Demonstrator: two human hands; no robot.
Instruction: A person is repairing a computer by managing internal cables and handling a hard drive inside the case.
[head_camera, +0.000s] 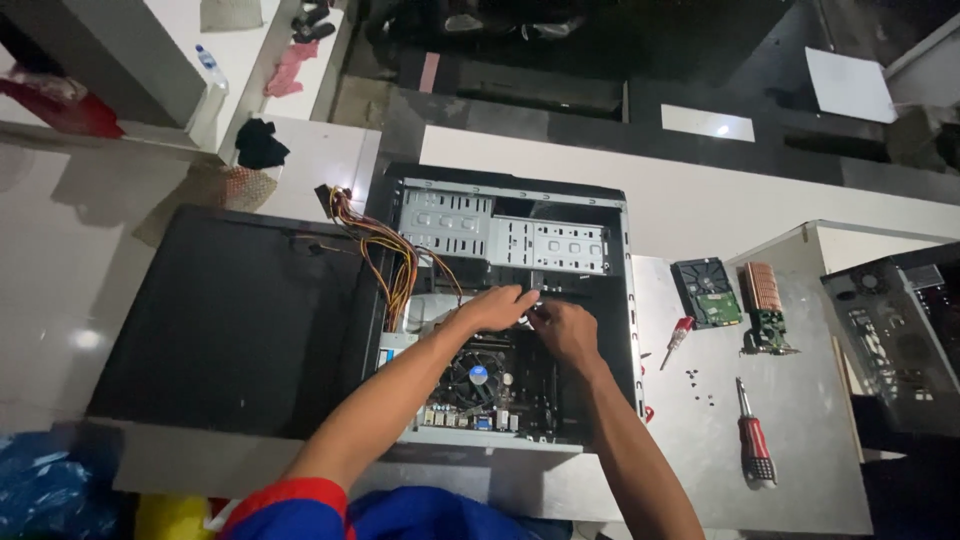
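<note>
Inside open computer case (505, 215) — both hands: left hand (495, 308), right hand (565, 330).

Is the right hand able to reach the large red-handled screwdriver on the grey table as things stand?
Probably yes. The right hand is inside the open computer case, and the large red-handled screwdriver lies on the grey table on that side, with only small loose screws between.

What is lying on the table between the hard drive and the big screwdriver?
In the head view, a scatter of small dark screws lies on the table between the hard drive and the big screwdriver.
</note>
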